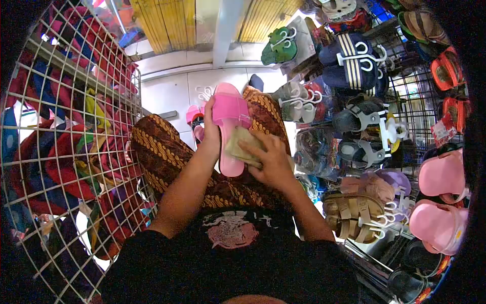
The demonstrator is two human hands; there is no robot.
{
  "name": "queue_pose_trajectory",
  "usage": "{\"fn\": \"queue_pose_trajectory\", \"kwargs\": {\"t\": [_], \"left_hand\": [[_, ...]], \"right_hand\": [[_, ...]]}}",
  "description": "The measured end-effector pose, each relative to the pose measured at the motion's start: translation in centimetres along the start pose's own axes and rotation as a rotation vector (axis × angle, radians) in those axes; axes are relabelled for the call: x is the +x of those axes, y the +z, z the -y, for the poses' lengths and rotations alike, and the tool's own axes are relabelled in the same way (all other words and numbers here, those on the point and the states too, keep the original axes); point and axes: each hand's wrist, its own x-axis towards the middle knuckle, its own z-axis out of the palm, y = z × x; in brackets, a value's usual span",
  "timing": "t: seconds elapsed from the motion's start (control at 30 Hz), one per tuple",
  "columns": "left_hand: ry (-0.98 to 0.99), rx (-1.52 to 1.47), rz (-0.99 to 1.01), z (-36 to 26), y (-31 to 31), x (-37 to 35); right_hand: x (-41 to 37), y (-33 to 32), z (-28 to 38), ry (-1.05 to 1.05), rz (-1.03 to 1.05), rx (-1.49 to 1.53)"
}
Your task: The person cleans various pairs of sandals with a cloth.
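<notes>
Above the patterned lap [228, 195], the left fingers [213, 123] grip the pink slide [234, 109] by its edge, and over come the right fingers [259, 150], curled round a cloth [243, 146], pressed right against the sole; racked sandals [354, 121] hang off to the right.

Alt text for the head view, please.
A left hand holds a pink slide sandal while the right hand holds a yellowish cloth or sponge against its footbed. A wire grid stands at left; hanging footwear crowds the right.

Bare floor [167, 91] opens ahead, hemmed by the wire grid [76, 101] left and hanging sandals [354, 66] right.
</notes>
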Motion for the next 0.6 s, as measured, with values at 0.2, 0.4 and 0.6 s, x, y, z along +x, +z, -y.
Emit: {"fn": "queue_pose_trajectory", "kwargs": {"t": [0.2, 0.4, 0.6], "left_hand": [[-0.026, 0.006, 0.020, -0.4, -0.2, -0.4], [-0.058, -0.094, 0.133, -0.6, 0.1, -0.8], [-0.034, 0.019, 0.114, 0.0, 0.8, -1.5]], "right_hand": [[-1.3, 0.3, 1.6, -0.227, 0.116, 0.087], [-1.4, 1.6, 0.9, -0.181, -0.059, -0.001], [-0.7, 1.2, 0.1, 0.027, -0.264, -0.048]]}}
